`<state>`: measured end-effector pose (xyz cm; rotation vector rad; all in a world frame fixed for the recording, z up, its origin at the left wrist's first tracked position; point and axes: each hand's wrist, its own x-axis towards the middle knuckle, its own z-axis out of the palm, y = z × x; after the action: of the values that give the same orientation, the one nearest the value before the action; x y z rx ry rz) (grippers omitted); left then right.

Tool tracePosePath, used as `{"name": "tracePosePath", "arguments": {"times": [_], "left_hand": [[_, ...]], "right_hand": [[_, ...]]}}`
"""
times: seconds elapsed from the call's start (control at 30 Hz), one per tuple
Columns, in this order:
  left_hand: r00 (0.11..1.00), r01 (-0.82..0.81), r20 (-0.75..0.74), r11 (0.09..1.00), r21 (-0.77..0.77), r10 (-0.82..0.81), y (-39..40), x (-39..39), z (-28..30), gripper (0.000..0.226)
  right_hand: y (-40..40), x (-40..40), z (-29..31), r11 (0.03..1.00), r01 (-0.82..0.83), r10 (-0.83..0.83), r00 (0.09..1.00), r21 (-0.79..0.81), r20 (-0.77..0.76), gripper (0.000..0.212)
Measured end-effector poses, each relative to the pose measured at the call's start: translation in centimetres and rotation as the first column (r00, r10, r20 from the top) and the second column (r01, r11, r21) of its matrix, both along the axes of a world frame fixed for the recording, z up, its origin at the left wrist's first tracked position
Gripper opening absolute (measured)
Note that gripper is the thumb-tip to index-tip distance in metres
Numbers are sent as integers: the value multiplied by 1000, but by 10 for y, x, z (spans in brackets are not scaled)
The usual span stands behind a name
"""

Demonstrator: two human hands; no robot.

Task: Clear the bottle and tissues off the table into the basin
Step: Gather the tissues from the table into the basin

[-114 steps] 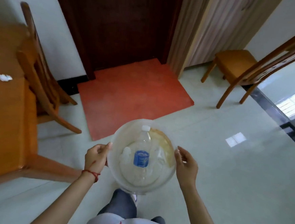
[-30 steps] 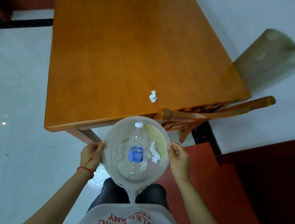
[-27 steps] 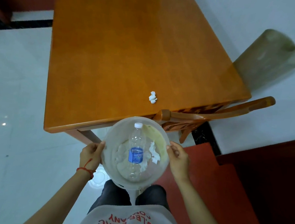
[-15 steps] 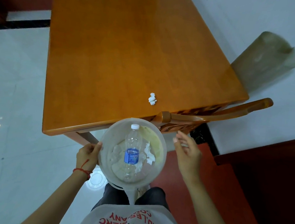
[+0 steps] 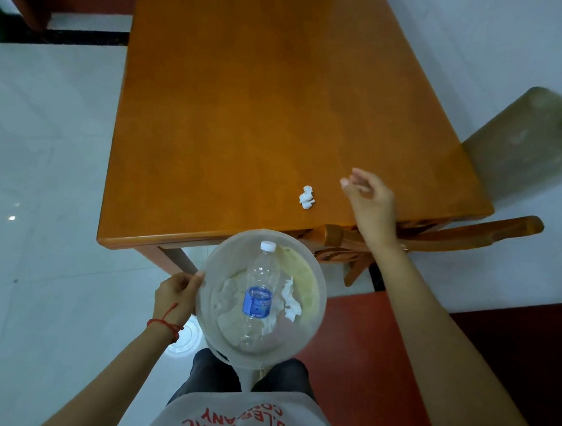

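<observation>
Now gripping round translucent plastic basin [image 5: 313,302] by its rim, left hand [image 5: 174,293]; inside it, clear blue-labelled bottle [image 5: 259,297], white tissues [image 5: 291,302]. Beside crumpled white tissue wad [image 5: 307,197] on orange wooden table [image 5: 247,109], right hand [image 5: 369,199], fingers loosely curled, empty.

A single head-worn camera is looking steeply down (wide-angle) at the near counter [image 5: 247,109] edge, close above the hands.

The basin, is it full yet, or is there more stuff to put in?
Nearly done. The bottle and some tissues already lie in the basin, which the left hand holds by the rim. One crumpled tissue is left on the table; the empty right hand is over the table beside it, not touching.
</observation>
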<state>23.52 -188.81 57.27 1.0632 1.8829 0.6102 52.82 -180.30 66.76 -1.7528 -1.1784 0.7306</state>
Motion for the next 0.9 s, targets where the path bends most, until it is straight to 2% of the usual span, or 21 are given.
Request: {"name": "tracePosePath", "arguments": {"times": [0.13, 0.37, 0.43, 0.63, 0.7, 0.83, 0.9], "left_hand": [[1000, -17, 3, 1000, 6, 17, 0, 4, -1, 34], [999, -38, 14, 999, -2, 38, 0, 5, -6, 28], [999, -42, 15, 999, -8, 42, 0, 4, -8, 30], [998, -57, 32, 998, -21, 58, 0, 4, -12, 28], [997, -67, 41, 998, -20, 68, -1, 4, -14, 28], [996, -71, 56, 997, -18, 72, -2, 3, -15, 28], [996, -66, 54, 998, -15, 66, -2, 3, -15, 28]], "right_hand": [[48, 8, -24, 961, -191, 217, 968, -200, 122, 45], [87, 1, -53, 811, -403, 519, 830, -424, 203, 57], [90, -1, -64, 753, -458, 603, 767, -472, 220, 59], [96, -5, -79, 616, -530, 783, 488, -582, 385, 56], [95, -6, -81, 626, -527, 778, 478, -574, 409, 48], [93, -7, -83, 669, -504, 741, 514, -546, 432, 35], [92, -6, -81, 703, -496, 705, 577, -509, 412, 32]]}}
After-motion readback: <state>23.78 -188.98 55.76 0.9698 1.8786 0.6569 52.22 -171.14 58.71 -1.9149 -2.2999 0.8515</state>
